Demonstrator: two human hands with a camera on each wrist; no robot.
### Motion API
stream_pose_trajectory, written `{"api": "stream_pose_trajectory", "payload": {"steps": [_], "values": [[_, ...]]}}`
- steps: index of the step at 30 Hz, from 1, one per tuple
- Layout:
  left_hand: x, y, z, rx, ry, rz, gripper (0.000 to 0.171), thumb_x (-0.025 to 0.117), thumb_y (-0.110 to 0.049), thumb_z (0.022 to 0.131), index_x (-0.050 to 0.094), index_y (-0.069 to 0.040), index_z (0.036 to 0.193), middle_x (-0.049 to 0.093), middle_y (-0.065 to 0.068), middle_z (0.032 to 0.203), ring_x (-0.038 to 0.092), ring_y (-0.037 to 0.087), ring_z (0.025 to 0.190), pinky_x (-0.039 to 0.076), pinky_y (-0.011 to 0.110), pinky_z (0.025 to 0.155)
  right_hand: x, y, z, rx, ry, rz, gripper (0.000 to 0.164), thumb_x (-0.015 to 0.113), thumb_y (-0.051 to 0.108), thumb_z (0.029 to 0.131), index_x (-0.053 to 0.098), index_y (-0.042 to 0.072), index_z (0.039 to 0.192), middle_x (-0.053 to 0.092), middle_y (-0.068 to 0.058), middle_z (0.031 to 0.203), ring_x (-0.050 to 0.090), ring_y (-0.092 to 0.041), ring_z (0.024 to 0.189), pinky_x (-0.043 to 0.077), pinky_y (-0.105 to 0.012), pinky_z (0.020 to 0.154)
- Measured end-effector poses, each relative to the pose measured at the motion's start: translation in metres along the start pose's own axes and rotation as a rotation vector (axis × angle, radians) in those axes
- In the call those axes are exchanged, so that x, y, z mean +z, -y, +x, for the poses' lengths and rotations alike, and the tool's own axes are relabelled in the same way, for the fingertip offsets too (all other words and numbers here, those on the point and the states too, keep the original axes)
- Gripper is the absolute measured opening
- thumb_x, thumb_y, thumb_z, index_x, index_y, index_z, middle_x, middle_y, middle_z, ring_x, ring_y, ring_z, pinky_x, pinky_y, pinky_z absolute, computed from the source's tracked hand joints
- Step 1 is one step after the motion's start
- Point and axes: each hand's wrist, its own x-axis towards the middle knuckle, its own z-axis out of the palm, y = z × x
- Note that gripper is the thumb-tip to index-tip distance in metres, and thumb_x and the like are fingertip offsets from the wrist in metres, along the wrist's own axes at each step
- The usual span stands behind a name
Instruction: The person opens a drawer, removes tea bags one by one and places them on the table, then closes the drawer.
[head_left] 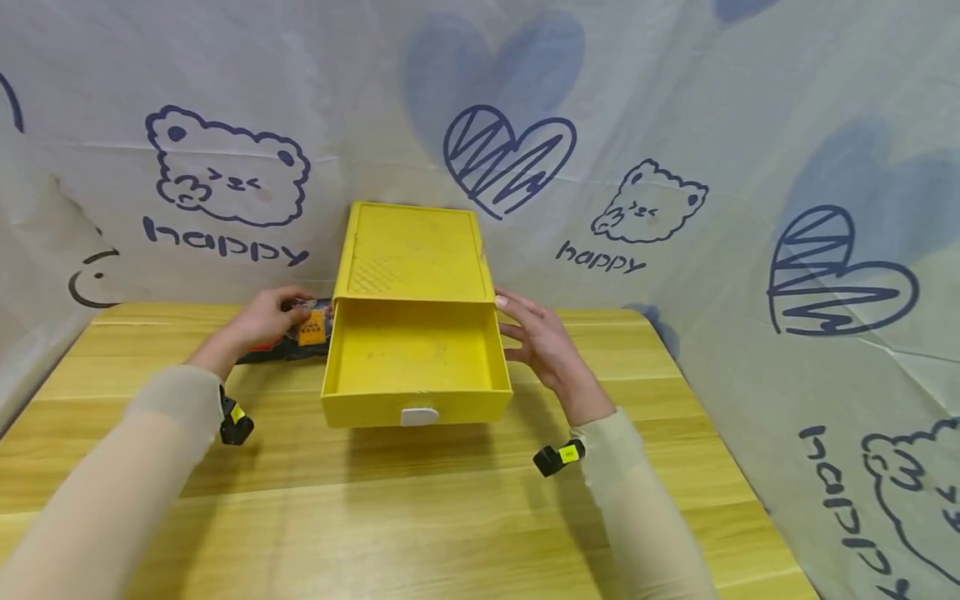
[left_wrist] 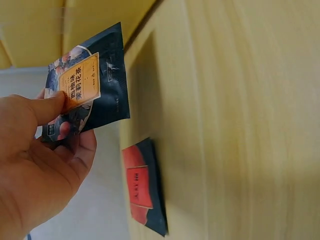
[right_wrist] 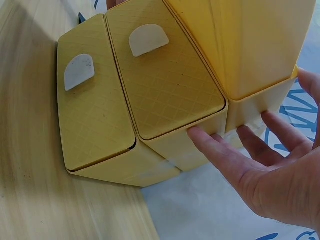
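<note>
My left hand (head_left: pixel 258 321) pinches a dark tea sachet (left_wrist: pixel 87 82) with an orange label between thumb and fingers, beside the left wall of a yellow drawer unit (head_left: pixel 420 250). Below that hand, a second sachet (left_wrist: pixel 140 187), red and black, lies on the table. The unit's top drawer (head_left: pixel 416 408) is pulled out toward me; its inside shows bare yellow, with a white knob at the front. Along the unit's right side, my right hand (head_left: pixel 543 342) rests its outstretched fingertips (right_wrist: pixel 197 134) against the wall, the thumb near the top edge.
Two lower drawers (right_wrist: pixel 165 95) are closed, each with a white half-round knob. The unit stands at the back of a wooden table (head_left: pixel 420 517), against a pale curtain (head_left: pixel 360 75) printed with hearts and bears. Each wrist carries a small black camera (head_left: pixel 558 458).
</note>
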Motion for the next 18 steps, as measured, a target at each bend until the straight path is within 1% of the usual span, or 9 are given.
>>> {"api": "stream_pose_trajectory", "payload": {"steps": [7,12,14,18], "values": [[0.005,0.007,0.011,0.01,0.002,0.047,0.033,0.048,-0.013,0.099,0.053,-0.002,0.13,0.057,0.02,0.1,0.053,0.024,0.074,0.045,0.031,0.059,-0.001,0.001,0.001,0.008,-0.008,0.012,0.063,0.071,0.049,0.079,0.056,0.02,0.133,0.056,-0.001,0.132,0.059,-0.027,0.113,0.053,-0.047,0.084],[0.007,0.007,0.015,0.006,0.018,0.068,0.032,0.047,-0.012,0.099,0.053,0.001,0.128,0.059,0.021,0.099,0.054,0.025,0.076,0.045,0.031,0.061,0.0,0.0,0.001,0.004,-0.001,0.018,0.063,0.072,0.048,0.079,0.056,0.02,0.134,0.056,-0.002,0.132,0.06,-0.027,0.113,0.054,-0.046,0.084],[0.008,0.007,0.016,0.016,0.018,0.083,0.031,0.048,-0.011,0.099,0.053,0.002,0.127,0.06,0.021,0.098,0.054,0.025,0.076,0.045,0.031,0.062,0.0,0.0,0.0,0.005,0.002,0.017,0.063,0.071,0.048,0.08,0.056,0.02,0.134,0.056,-0.002,0.133,0.059,-0.028,0.114,0.054,-0.046,0.084],[0.01,0.009,0.019,0.058,-0.001,0.117,0.029,0.05,-0.01,0.098,0.056,0.004,0.123,0.06,0.021,0.099,0.053,0.026,0.077,0.044,0.034,0.065,0.0,0.001,-0.001,0.007,0.0,0.004,0.062,0.071,0.049,0.08,0.056,0.021,0.133,0.056,-0.001,0.132,0.058,-0.028,0.115,0.053,-0.046,0.084]]}}
